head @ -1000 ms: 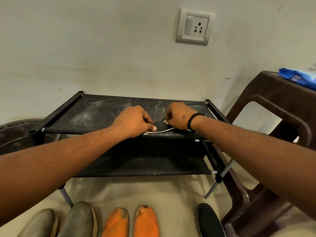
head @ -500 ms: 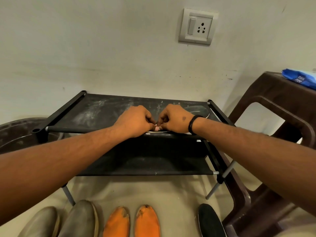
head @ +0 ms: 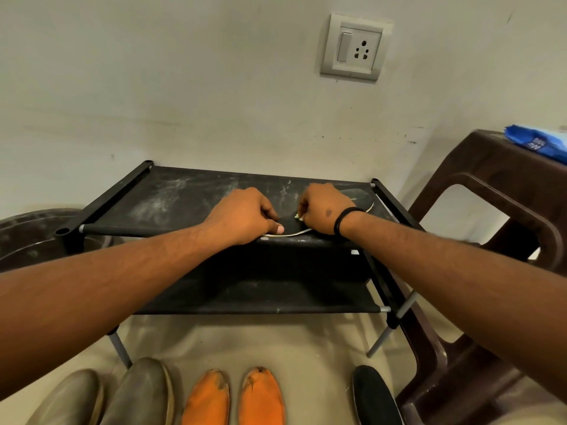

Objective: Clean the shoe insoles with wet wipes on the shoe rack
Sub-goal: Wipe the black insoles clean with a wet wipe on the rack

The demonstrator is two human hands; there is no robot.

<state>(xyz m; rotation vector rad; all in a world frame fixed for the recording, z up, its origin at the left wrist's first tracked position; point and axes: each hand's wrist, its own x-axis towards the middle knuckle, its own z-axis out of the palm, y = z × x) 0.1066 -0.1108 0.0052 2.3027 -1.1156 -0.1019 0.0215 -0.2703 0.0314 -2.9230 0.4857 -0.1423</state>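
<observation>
Two hands work at the front edge of the top shelf of a black shoe rack [head: 171, 194]. The left hand [head: 242, 214] has its fingers curled under, thumb stretched flat along the near end of a black insole [head: 288, 223] with a pale rim, pinning it to the dusty fabric. The right hand [head: 320, 207], with a black band [head: 345, 219] on its wrist, is curled too; a small scrap of a whitish wet wipe [head: 297, 216] peeks out from under its fingertips, pressed on the insole. The far end of the insole shows beyond the right wrist, near the rack's right rail.

The rack stands against a pale wall bearing a switch and socket plate [head: 354, 47]. To its right is a brown plastic stool [head: 503, 185], and on top of this lies a blue pack of wipes [head: 540, 142], partly cut off by the frame. A dark round tub [head: 27, 237] sits to the left of the rack. On the floor in front are a pair of grey shoes [head: 119, 394], a pair of orange shoes [head: 236, 397] and, to their right, another black insole [head: 372, 394] lying beside the stool's leg.
</observation>
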